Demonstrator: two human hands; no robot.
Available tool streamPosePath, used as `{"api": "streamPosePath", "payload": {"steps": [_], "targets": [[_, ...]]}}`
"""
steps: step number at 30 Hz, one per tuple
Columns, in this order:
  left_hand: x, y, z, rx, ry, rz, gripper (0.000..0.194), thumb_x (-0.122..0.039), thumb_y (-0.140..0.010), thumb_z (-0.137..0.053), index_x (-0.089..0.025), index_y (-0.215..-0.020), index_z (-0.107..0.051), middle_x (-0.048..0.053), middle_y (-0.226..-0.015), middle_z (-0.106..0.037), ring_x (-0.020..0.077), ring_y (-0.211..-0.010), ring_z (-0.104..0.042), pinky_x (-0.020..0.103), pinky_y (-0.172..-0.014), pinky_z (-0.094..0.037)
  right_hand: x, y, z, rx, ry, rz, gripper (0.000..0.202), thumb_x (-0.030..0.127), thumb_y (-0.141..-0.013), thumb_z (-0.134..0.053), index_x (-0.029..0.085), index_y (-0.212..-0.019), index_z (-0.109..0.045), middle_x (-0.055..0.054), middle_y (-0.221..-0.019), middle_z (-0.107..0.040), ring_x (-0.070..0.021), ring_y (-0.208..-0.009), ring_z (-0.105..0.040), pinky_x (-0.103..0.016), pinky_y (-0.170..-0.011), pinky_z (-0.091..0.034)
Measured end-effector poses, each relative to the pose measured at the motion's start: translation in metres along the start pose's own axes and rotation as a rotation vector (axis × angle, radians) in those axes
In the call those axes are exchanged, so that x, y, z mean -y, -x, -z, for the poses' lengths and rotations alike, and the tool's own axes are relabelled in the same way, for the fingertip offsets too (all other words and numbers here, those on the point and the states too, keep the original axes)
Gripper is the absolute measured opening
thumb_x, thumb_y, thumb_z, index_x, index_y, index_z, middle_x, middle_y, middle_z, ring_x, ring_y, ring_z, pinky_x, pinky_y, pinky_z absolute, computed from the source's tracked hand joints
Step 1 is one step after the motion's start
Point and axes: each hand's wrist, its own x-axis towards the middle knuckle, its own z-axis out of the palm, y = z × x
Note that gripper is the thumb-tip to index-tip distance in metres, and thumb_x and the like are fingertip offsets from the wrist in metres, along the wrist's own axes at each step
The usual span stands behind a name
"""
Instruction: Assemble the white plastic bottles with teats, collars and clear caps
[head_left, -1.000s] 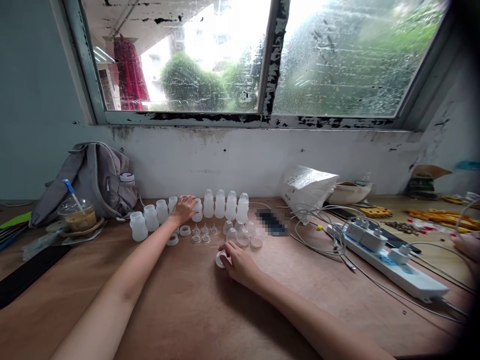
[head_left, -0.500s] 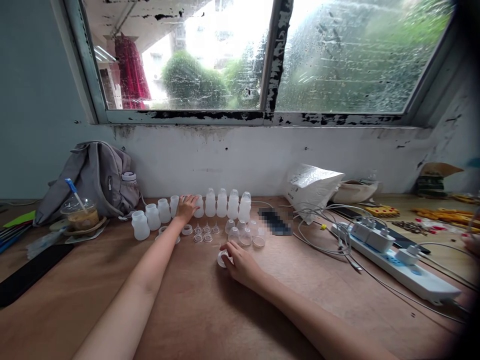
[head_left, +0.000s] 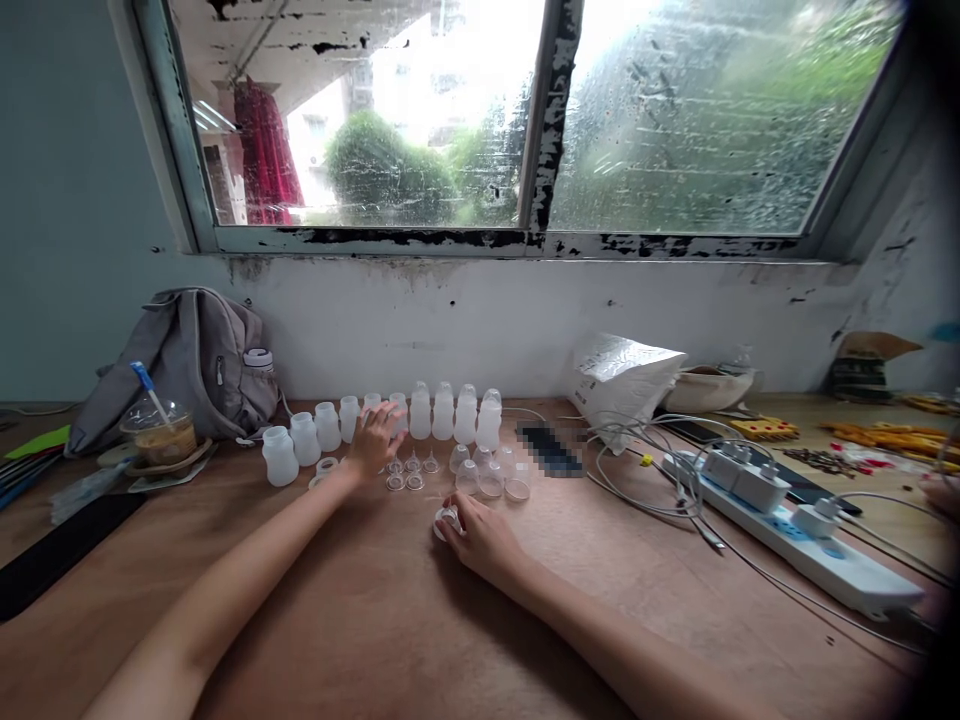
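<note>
Fingers stretched forward, my left hand (head_left: 375,440) is over the row of open baby bottles (head_left: 280,457) and partly hides some of them. I see nothing held in it. My right hand (head_left: 480,540) rests low on the table, its fingers closed on a white bottle collar ring (head_left: 442,525). Between the hands stand several clear silicone nipples (head_left: 413,476). Clear dome caps (head_left: 491,480) form a cluster behind my right hand. Several capped bottles (head_left: 443,415) stand at the back. More collar rings (head_left: 325,467) lie by my left wrist, partly covered.
A backpack (head_left: 195,350) and a drink cup (head_left: 159,432) stand at the left, behind a long black object (head_left: 67,550). To the right are a silver-white bag (head_left: 622,385), tangled cables (head_left: 637,480) and a power strip (head_left: 795,530). A pixelated dark object (head_left: 551,448) lies behind the caps.
My left hand has drawn back slightly toward me from the bottle row, uncovering more bottles behind it. My right hand stays at the collar ring, with its fingers slightly shifted.
</note>
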Motion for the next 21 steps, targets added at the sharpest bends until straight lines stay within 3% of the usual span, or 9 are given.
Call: {"api": "streamPosePath", "payload": {"steps": [5,8,15,21], "targets": [[-0.034,0.063,0.043,0.151,0.217,-0.181,0.027,-0.029,-0.084,-0.040,-0.022,-0.107,-0.051,0.005,-0.108,-0.057,0.0207,-0.109,-0.044,0.039,-0.098,-0.026,0.002,-0.004,-0.008,0.002,-0.115,0.190,0.015,0.029,-0.085,-0.038,0.019,-0.092,-0.047,-0.002,-0.076,-0.058,-0.0113,-0.060,-0.051,-0.021,-0.057,-0.035],[-0.046,0.085,0.055,0.234,0.305,-0.157,0.036,-0.032,-0.082,-0.042,-0.020,-0.116,-0.044,0.008,-0.107,-0.056,0.0218,-0.106,-0.045,0.037,-0.093,-0.034,0.006,-0.016,-0.016,-0.011,-0.120,0.294,0.013,0.026,-0.086,-0.036,0.019,-0.082,-0.046,-0.002,-0.072,-0.056,-0.0111,-0.058,-0.050,-0.021,-0.054,-0.034],[-0.039,0.084,0.046,0.239,0.349,-0.018,0.035,-0.030,-0.080,-0.047,-0.017,-0.112,-0.046,0.010,-0.105,-0.056,0.0231,-0.101,-0.049,0.039,-0.087,-0.040,0.016,-0.053,-0.038,-0.071,-0.110,0.327,0.012,0.020,-0.086,-0.032,0.019,-0.078,-0.041,-0.002,-0.070,-0.054,-0.0119,-0.058,-0.049,-0.021,-0.054,-0.034],[-0.035,0.085,0.045,0.231,0.297,0.003,0.034,-0.031,-0.078,-0.050,-0.017,-0.109,-0.048,0.009,-0.103,-0.057,0.0233,-0.099,-0.050,0.039,-0.086,-0.040,0.019,-0.056,-0.041,-0.066,-0.164,0.372,0.012,0.017,-0.086,-0.029,0.018,-0.087,-0.041,-0.005,-0.077,-0.055,-0.0140,-0.067,-0.052,-0.023,-0.062,-0.039]]}}
